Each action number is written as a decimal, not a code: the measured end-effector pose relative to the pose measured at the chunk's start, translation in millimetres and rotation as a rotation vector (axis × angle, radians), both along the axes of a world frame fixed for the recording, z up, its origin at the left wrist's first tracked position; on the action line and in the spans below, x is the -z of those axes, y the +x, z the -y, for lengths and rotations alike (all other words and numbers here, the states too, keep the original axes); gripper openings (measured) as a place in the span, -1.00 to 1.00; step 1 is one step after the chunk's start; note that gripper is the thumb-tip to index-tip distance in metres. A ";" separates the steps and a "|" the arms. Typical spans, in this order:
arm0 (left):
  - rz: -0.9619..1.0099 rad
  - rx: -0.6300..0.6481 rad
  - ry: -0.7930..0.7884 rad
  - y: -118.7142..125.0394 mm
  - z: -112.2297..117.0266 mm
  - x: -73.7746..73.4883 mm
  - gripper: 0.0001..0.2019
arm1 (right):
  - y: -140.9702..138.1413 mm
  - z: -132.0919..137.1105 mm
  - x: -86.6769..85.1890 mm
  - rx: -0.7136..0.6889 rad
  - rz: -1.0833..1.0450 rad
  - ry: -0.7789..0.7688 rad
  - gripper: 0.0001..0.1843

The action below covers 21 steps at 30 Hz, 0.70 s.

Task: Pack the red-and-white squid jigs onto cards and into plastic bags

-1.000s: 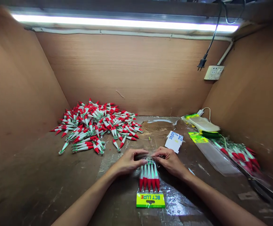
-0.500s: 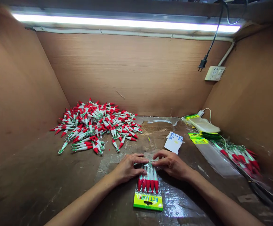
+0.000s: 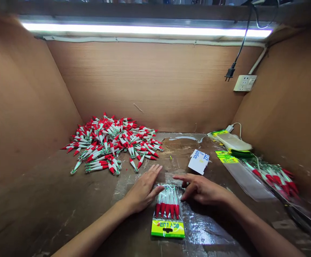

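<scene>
A clear plastic pack of red-and-white fishing lures [image 3: 167, 207] lies flat on the worktop, its yellow-green header upside down towards me. Several lures sit side by side in it, red ends facing me. My left hand [image 3: 145, 188] is open at the pack's left side, fingers stretched out beyond it and the thumb over its upper left corner. At the upper right corner is my right hand [image 3: 202, 189], index finger extended, thumb apart and the other fingers curled; it holds nothing. Whether either hand touches the plastic I cannot tell.
A heap of loose lures [image 3: 112, 142] lies at the back left. A white card with blue writing [image 3: 198, 164] is beyond my right hand. On the right are empty header bags [image 3: 246, 178], a stack of bags [image 3: 233, 141] and packed lures [image 3: 279, 180]. A black plug [image 3: 230, 73] hangs above.
Both hands have come off the pack's top end. My left hand has spread out and shifted left; my right hand has moved slightly right with its index finger extended.
</scene>
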<state>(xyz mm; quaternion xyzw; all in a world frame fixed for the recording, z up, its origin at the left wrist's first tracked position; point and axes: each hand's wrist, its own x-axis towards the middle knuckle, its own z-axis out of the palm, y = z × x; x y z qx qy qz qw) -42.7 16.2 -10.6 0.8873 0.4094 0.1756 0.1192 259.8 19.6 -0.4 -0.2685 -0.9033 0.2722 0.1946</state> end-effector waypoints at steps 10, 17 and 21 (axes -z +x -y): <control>0.417 0.010 -0.488 33.5 13.1 -17.8 -0.59 | -23.7 7.2 -2.4 0.201 -0.368 -0.286 -0.49; 0.766 0.072 -0.847 17.6 24.7 -26.9 -0.39 | -39.3 27.6 7.0 0.148 -0.465 -0.554 -0.38; 0.730 0.031 -0.871 -71.8 52.7 -63.8 -0.42 | -35.0 38.5 14.6 0.297 -0.352 -0.447 -0.26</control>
